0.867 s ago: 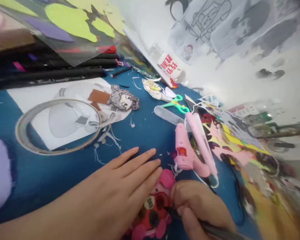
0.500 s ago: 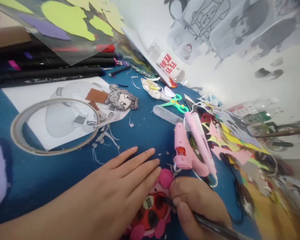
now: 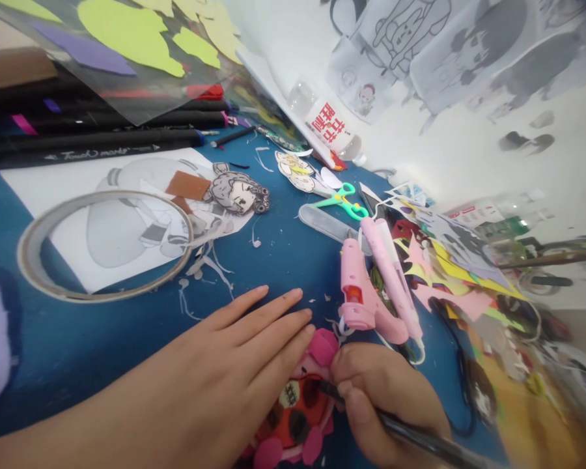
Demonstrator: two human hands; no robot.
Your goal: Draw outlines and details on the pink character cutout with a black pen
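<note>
A pink and red felt or foam figure [image 3: 300,417] with dark spots and a small cream patch lies on the blue table at the bottom centre. My left hand [image 3: 224,371] rests flat with fingers stretched, covering the figure's left side and holding nothing. My right hand [image 3: 385,397] is closed round a black pen [image 3: 410,438], whose tip is at the figure's red part near a dark spot. The fingers of this hand touch the figure's right edge.
Behind my right hand lie a pink glue gun [image 3: 355,286] and green scissors [image 3: 344,200]. A tape roll [image 3: 29,260] stands over a printed drawing [image 3: 78,172] at left, below black markers [image 3: 127,144]. Paper scraps [image 3: 459,280] pile up at right, near a bottle [image 3: 329,124].
Both hands and the pen are almost where they were. The view has shifted very slightly, with the tape roll and drawing a little further left.
</note>
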